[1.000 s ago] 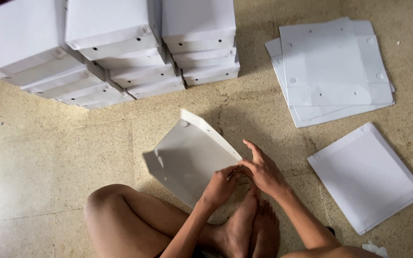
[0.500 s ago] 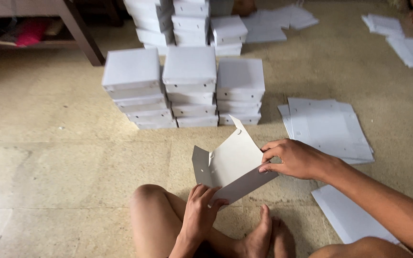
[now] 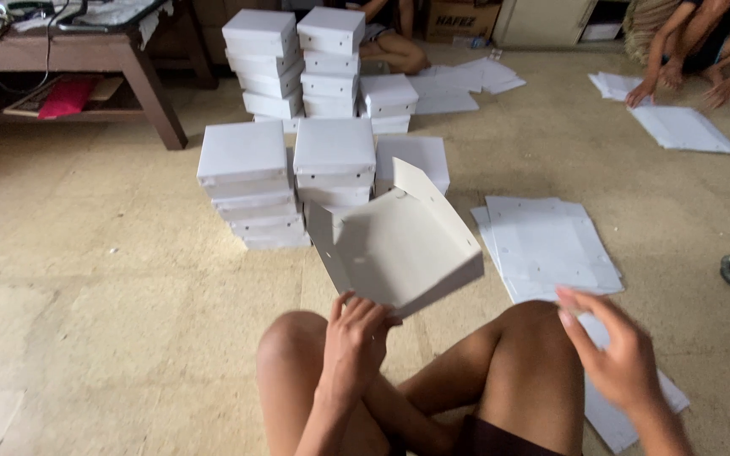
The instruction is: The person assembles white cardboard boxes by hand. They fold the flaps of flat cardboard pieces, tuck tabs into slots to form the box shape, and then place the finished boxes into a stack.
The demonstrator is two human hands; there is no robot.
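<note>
Beige stone flooring [image 3: 86, 338] is spread with white cardboard: a half-folded white cardboard box [image 3: 399, 245] is pinched at its near corner by the left hand [image 3: 352, 338], raised just before the stacks of finished white boxes [image 3: 289, 181] so its open tray is presented, while the right hand [image 3: 618, 355] hangs open and empty right of it, over the pile of flat white cardboard sheets [image 3: 547, 245].

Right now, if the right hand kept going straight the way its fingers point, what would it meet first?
Probably the pile of flat white sheets on the floor just beyond the knee. The right hand points up-left toward it; depth is unclear, so it might pass above.
</note>
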